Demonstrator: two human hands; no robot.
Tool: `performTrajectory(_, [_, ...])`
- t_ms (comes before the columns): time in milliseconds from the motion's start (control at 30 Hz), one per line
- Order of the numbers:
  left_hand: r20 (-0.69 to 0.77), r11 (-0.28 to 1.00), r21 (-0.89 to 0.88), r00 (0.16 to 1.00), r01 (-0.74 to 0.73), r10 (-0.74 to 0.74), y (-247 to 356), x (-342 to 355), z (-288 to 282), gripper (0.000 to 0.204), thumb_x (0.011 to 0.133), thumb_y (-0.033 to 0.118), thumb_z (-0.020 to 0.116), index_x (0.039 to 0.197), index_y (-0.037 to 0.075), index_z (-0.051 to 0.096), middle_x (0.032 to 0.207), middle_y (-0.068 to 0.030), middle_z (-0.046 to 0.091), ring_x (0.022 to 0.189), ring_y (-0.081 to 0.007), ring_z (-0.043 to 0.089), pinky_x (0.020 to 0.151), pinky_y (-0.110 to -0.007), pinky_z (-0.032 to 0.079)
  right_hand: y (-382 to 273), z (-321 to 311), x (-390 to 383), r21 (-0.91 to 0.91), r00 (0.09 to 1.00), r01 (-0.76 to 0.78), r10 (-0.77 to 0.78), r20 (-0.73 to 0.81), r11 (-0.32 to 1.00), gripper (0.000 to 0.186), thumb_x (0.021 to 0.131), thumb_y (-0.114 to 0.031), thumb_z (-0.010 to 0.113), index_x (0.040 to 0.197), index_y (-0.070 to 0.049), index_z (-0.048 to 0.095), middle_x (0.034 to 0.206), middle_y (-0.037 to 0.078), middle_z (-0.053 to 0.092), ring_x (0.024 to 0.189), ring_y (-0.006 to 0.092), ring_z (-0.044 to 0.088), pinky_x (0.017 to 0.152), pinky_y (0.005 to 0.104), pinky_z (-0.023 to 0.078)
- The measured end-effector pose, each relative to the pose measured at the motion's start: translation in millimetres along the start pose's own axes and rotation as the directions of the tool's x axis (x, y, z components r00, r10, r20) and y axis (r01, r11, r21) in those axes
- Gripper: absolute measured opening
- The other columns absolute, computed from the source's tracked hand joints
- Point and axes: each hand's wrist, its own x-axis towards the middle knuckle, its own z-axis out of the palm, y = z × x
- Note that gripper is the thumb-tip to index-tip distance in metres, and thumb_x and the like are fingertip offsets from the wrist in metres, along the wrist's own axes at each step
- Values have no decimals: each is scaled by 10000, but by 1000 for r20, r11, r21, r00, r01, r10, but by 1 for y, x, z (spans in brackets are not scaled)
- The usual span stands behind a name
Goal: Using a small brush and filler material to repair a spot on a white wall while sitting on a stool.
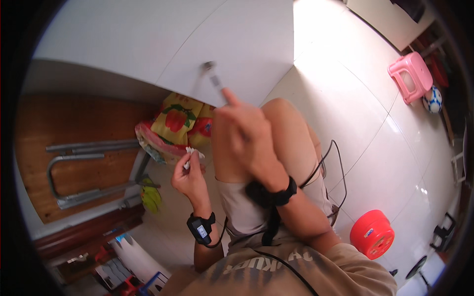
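Observation:
My right hand (247,133), blurred by motion, grips a slim tool with a metal head (208,66), perhaps a small hammer, raised against or just in front of a white panel (247,39); which one I cannot tell. My left hand (190,172) is lower and to the left, its thumb and fingers closed on some small white pieces (191,155), too small to make out. Just beyond it, under the panel's edge, lie yellow and red printed bags (173,121). My bent knees (286,133) are beside my hands.
A wooden board with folded metal legs (74,128) leans at left, near a green item (150,197). At right on the tiled floor (370,153) are a pink stool (410,71), a ball (432,101) and a red stool (373,232). A black cable (340,167) loops beside my leg.

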Motion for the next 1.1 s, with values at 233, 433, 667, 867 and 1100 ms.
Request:
performTrajectory(233, [20,997,-28,997,75,-75,15,-11,-1,226,933,121,784,1079,-42,726,813,-43,706,632,-72,594,567,-222,468,-6,8,-2,-64,996,84,-81,46,994,222,868,77,656,1052,-30,720,1230,192,725,1033,356,694,901,407,529])
performTrajectory(433, [37,995,-82,998,51,-48,19,-15,-8,221,936,118,781,1069,-49,724,830,-56,711,630,-73,599,561,-224,475,0,5,-4,-10,991,-129,129,23,992,205,880,61,676,1052,-37,730,1247,184,724,1100,342,695,934,391,528])
performTrajectory(667, [52,996,-82,998,47,-43,25,-16,-6,216,936,116,781,1072,-41,722,835,-54,711,635,-78,606,561,-227,475,4,-1,-1,108,992,-123,120,36,987,212,951,64,635,1129,-8,727,1289,205,710,1049,248,722,893,326,549])
performTrajectory(867, [75,997,-45,995,64,-60,23,-14,-4,212,936,118,781,1069,-35,717,842,-46,704,644,-75,602,564,-226,471,-13,-1,2,168,987,-154,144,72,974,254,934,64,659,1168,-13,721,1285,207,710,1000,259,727,870,349,566])
performTrajectory(1100, [65,996,-53,996,68,-64,24,-13,-2,203,935,110,779,1060,-36,715,834,-44,694,627,-73,595,557,-226,465,-10,1,-2,55,996,-54,50,70,997,308,882,71,685,1176,-19,708,1292,180,710,943,304,718,881,348,545])
